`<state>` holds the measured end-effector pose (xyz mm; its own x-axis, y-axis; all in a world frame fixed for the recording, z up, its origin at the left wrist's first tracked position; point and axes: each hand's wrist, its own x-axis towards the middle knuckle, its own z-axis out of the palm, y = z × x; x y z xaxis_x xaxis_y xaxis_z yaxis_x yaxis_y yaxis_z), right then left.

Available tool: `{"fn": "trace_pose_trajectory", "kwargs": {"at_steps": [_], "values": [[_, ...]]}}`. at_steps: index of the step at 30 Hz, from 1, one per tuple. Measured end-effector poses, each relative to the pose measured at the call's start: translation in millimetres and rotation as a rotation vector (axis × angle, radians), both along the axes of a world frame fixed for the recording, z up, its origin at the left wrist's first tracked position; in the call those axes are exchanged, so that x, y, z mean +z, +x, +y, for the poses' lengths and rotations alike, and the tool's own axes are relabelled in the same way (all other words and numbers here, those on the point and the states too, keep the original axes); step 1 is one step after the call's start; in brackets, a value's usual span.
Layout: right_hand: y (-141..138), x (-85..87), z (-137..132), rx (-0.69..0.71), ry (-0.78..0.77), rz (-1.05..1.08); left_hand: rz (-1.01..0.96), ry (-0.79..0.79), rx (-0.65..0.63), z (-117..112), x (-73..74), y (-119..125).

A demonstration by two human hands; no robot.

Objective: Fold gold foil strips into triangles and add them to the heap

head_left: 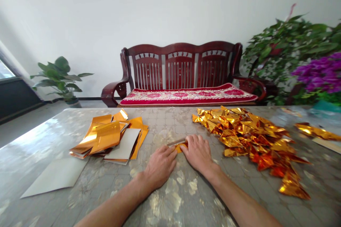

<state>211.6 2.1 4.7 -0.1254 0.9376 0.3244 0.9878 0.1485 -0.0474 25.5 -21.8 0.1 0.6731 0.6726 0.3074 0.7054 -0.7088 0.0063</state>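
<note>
Both my hands meet over a small piece of gold foil paper (179, 148) near the middle of the table, with a pale edge of it showing behind the fingers. My left hand (161, 165) lies on its left end, fingers together and pressed down. From the other side my right hand (197, 151) grips the right end, its thumb on the paper and its fingers curled over it. Much of the paper is hidden beneath the fingers. To the left is a loose stack of gold foil sheets (105, 136); to the right, a heap of folded gold foil pieces (239, 131).
A pale sheet (55, 177) lies flat at the left of the patterned table (170, 205). Clear plastic (290, 115) sits at the back right. Beyond the table stand a dark red wooden bench (181, 67), a potted plant (62, 78) and purple flowers (322, 72).
</note>
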Motion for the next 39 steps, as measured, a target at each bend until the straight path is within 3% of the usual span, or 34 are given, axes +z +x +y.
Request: {"fn": "trace_pose_trajectory", "kwargs": {"at_steps": [8,19,23,28,34,39], "values": [[13,-0.6,7,0.030,-0.047,0.023,0.099,-0.043,0.191,-8,9.0,-4],[32,-7.4,16,0.063,0.092,0.084,0.049,-0.064,0.090,-19,13.6,5],[36,-6.6,5,0.250,0.168,0.168,-0.007,-0.057,0.072,-16,14.3,3],[33,-6.0,-3,0.562,0.086,0.116,-0.165,-0.098,0.022,0,8.8,-7],[27,-1.9,3,0.582,0.077,-0.031,-0.398,-0.227,0.069,25,-6.9,-24],[24,1.4,1,0.583,0.115,-0.115,-0.300,-0.263,0.041,31,-4.4,-27]]}}
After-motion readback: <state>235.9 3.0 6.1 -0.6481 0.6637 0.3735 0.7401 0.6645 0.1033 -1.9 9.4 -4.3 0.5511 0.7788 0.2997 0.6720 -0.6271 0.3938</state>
